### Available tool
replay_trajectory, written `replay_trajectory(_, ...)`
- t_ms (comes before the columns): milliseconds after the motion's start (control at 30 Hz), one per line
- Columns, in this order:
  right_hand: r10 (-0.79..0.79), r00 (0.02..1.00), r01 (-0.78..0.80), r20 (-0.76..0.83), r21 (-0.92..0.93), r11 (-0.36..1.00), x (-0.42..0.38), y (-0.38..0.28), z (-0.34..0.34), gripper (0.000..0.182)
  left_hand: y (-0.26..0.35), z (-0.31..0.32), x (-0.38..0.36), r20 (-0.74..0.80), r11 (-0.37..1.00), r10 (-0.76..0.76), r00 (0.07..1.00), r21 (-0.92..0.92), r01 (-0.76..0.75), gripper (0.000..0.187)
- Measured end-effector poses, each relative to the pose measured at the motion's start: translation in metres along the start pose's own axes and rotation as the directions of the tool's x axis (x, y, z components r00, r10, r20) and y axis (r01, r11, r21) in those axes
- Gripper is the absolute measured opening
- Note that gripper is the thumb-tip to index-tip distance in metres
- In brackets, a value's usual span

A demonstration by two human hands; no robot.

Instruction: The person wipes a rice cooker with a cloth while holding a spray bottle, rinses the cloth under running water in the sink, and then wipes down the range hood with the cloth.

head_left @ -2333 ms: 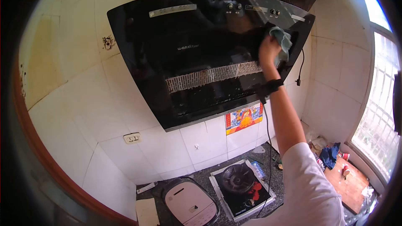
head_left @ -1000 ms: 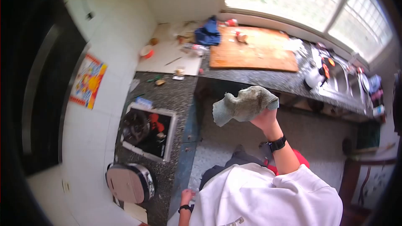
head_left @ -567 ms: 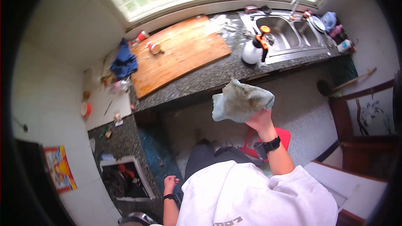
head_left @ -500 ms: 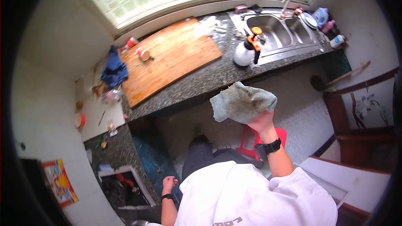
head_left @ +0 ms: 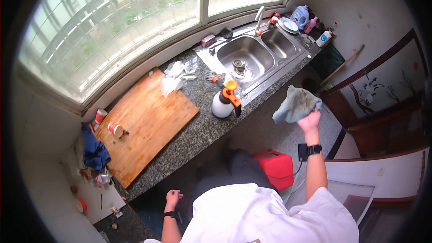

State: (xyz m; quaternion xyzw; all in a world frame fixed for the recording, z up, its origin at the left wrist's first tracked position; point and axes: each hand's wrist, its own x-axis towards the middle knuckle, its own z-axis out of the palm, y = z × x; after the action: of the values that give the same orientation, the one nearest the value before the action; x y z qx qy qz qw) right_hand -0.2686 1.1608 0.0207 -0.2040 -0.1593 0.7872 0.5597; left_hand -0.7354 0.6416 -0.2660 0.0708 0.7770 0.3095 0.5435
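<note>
My right hand [head_left: 310, 120] is closed on a light blue-grey cloth [head_left: 296, 104] with brown stains, held up in front of the counter's edge. My left hand [head_left: 173, 198] hangs low near my body, its fingers curled; whether anything small is inside cannot be seen. A white spray bottle [head_left: 222, 104] with an orange and black top stands on the speckled granite counter [head_left: 189, 139], left of the cloth. Behind it is the steel double sink [head_left: 252, 58], with a strainer in the larger basin.
A wooden board [head_left: 148, 130] bears a paper cup [head_left: 115, 129]. White plastic [head_left: 173, 78] lies at its corner, a blue cloth [head_left: 94, 148] at its left. Plates [head_left: 288, 25] and bottles stand beyond the sink. A red stool [head_left: 274, 169] is on the floor.
The view has turned right, towards the sink. My right hand with the cloth has moved right, and the cloth is more bunched. My left hand stays low by my body.
</note>
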Motion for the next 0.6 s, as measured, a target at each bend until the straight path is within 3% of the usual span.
replay_trajectory(67,-0.027,0.999,0.027,-0.031,0.015,1.0,0.07,-0.022,-0.026,0.051,0.021,0.017,0.015,-0.032,1.0,0.017,0.999,-0.014,-0.018,0.02)
replay_trajectory(100,0.012,0.999,-0.01,0.038,-0.049,0.999,0.105,-0.031,-0.033,0.048,0.026,0.028,0.022,-0.034,1.0,0.018,0.999,-0.011,-0.018,0.02)
replay_trajectory(167,0.062,0.998,-0.059,0.024,-0.097,0.994,0.187,-0.046,-0.051,0.044,0.021,0.05,0.029,-0.082,0.999,-0.004,0.997,-0.046,0.0,0.019)
replay_trajectory(233,0.094,0.996,-0.093,0.009,-0.083,0.992,0.292,-0.059,-0.073,0.04,0.024,0.084,0.022,-0.134,0.993,-0.087,0.987,-0.092,0.075,0.02)
replay_trajectory(267,0.162,0.976,-0.156,0.144,-0.055,0.986,0.345,-0.063,-0.087,0.037,0.026,0.102,0.01,-0.155,0.992,-0.095,0.983,-0.1,0.08,0.02)
replay_trajectory(300,0.108,0.993,-0.103,0.055,-0.082,0.991,0.39,-0.06,-0.087,0.035,0.028,0.124,-0.002,-0.176,0.99,-0.105,0.979,-0.116,0.085,0.021)
replay_trajectory(367,0.152,0.988,-0.152,-0.009,-0.019,0.988,0.486,-0.056,-0.1,0.033,0.022,0.167,-0.021,-0.137,0.944,-0.304,0.943,-0.179,0.278,0.024)
replay_trajectory(433,0.179,0.981,-0.186,-0.072,-0.095,0.978,0.551,-0.049,-0.105,0.031,0.07,0.219,-0.092,-0.266,0.93,-0.284,0.921,0.156,0.332,0.05)
replay_trajectory(500,0.209,0.96,-0.236,-0.186,-0.139,0.962,0.623,-0.037,-0.14,0.03,0.115,0.255,-0.12,-0.136,0.924,-0.331,0.934,0.153,0.35,0.047)
replay_trajectory(567,0.206,0.941,-0.255,-0.27,-0.161,0.954,0.652,-0.021,-0.136,0.032,0.162,0.296,-0.136,-0.187,0.927,-0.367,0.911,0.014,0.375,0.038)
replay_trajectory(600,0.133,0.969,-0.184,-0.206,-0.254,0.95,0.68,-0.005,-0.159,0.032,0.172,0.311,-0.139,-0.192,0.912,-0.404,0.894,-0.162,0.377,0.036)
